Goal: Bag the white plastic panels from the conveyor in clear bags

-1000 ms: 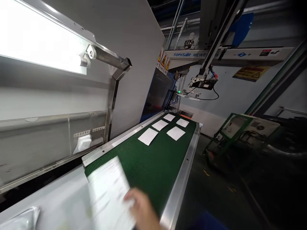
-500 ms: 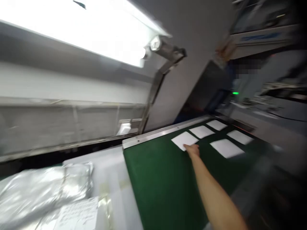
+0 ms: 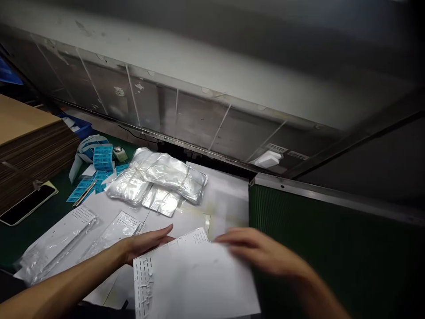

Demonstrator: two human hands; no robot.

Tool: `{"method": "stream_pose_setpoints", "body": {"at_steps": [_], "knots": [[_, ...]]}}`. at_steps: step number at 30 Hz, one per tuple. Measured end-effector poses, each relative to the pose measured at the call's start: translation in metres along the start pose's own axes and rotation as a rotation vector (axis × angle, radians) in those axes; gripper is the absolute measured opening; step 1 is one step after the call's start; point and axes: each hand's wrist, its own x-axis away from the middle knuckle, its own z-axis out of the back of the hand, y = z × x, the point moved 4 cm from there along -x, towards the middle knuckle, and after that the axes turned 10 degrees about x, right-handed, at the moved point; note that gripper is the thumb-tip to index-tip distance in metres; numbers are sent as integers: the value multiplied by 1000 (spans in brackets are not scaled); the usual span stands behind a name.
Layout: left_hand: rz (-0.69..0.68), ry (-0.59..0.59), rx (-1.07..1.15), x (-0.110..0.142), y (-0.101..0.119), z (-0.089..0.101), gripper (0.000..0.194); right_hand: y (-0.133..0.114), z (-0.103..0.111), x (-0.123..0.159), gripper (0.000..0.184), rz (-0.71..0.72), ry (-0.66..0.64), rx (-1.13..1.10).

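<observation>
A white flat sheet with rows of small slots along its left edge is at the bottom centre, tilted toward me over the white table top. My left hand lies with fingers stretched out against the sheet's upper left corner. My right hand, smeared by motion, has its fingers curled over the sheet's upper right edge and holds it. The green conveyor belt is just right of the hands.
Bundles of clear plastic bags lie behind the sheet. Bagged sheets rest at the left. Blue labels, a phone and a stack of cardboard sit further left. A metal rail borders the belt.
My right hand reached to a white sheet far along the belt, then came back. My view swung left and down to the table, where both hands now meet on a sheet.
</observation>
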Motion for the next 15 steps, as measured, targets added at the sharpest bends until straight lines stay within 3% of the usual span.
{"method": "stream_pose_setpoints", "body": {"at_steps": [2,3,6,9,12,15], "knots": [[37,-36,-63,3,-8,-1,60,-41,-47,-39,29,182,-188,47],[33,-52,-93,7,-11,0,58,-53,-61,-54,30,206,-192,87],[-16,-68,-154,22,-19,10,55,-61,-74,-72,30,155,21,276],[-121,-11,-104,33,-27,25,61,-49,-72,-57,30,-7,344,319],[-266,108,11,32,-38,36,60,-22,-97,-37,38,-317,634,-27],[-373,194,81,17,-54,40,58,6,-169,-34,66,-554,687,-642]]}}
